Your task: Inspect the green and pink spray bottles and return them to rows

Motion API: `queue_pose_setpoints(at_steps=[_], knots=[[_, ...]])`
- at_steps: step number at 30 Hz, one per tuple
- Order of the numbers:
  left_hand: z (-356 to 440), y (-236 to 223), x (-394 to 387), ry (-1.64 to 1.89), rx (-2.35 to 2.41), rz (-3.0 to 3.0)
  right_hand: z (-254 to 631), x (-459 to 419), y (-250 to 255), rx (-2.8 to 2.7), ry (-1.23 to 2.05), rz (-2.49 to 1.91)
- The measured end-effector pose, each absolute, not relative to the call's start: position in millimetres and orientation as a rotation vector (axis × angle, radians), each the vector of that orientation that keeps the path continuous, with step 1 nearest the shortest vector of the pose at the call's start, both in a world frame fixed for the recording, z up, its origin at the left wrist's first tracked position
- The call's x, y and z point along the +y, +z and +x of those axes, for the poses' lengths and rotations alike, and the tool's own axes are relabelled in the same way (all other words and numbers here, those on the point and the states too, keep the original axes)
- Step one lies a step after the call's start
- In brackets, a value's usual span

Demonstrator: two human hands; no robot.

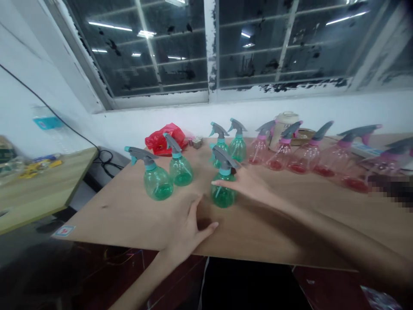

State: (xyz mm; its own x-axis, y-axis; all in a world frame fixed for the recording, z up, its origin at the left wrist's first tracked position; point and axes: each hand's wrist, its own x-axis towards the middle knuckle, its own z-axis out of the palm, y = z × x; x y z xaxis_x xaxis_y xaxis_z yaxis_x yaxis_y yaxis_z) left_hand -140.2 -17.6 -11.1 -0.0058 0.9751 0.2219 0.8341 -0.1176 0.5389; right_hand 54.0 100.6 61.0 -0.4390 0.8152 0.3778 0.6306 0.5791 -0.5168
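Several green spray bottles with grey triggers stand on a brown board [129, 215]. My right hand [248, 183] is wrapped around the nearest green bottle [223, 189], thumb across its neck. My left hand [187, 226] rests flat on the board just left of that bottle, fingers stretched out and holding nothing. Two more green bottles, one [156, 178] and another [180, 165], stand to the left, and two others [237, 144] stand behind.
A row of pink spray bottles [306, 155] runs along the right back of the board. A red plastic bag [164, 137] lies near the wall under the window. A second table [38, 185] with small items stands at the left. A cream jug [285, 122] stands behind.
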Motion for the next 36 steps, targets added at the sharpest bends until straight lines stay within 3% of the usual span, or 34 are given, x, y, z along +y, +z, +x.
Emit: queue_pose_setpoints(at_steps=[7,23,30,36], knots=[[-80.4,10.3,24.2,0.893,1.447,1.961,110.6,82.1,57.2,-2.019,0.904,-1.121],[-22.8,31.3,66.2,0.552,1.000,2.053,153.8,129.8,39.9,-1.117,1.695,-0.691],[-48.8,3.2,114.3,0.883,1.462,2.273,137.3,135.6,24.9,-0.853,1.922,-0.594],[-65.8,-23.0,129.6,0.700,1.649,2.597,114.9,142.7,29.6,-0.864,1.958,-0.521]])
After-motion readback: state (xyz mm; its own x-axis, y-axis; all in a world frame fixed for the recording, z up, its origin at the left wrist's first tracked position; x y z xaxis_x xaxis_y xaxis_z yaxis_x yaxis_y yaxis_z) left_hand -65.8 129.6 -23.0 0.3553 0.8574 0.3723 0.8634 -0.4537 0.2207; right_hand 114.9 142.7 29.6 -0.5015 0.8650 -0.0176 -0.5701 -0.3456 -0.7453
